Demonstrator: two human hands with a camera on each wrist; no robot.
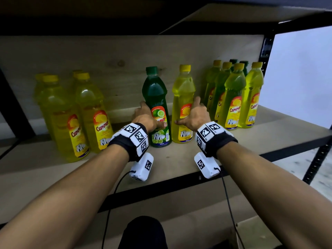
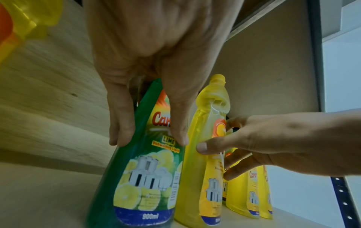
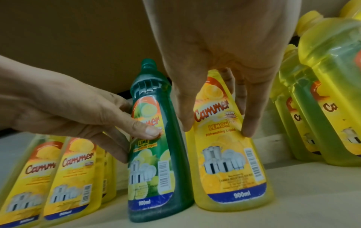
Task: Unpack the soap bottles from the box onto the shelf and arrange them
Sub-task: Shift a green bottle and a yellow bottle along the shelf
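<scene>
On the pale wooden shelf board (image 1: 224, 151) stand two clusters of yellow plastic "Cammer" bottles: four at left (image 1: 71, 114), at least five at right (image 1: 233, 97). Between them, touching, the left hand (image 1: 145, 117) grips one green "Cammer LIME Dishwashing Liquid 900ml" bottle (image 1: 157, 105); the right hand (image 1: 193, 115) grips one yellow "LEMON" 900ml bottle (image 1: 182, 97)
</scene>
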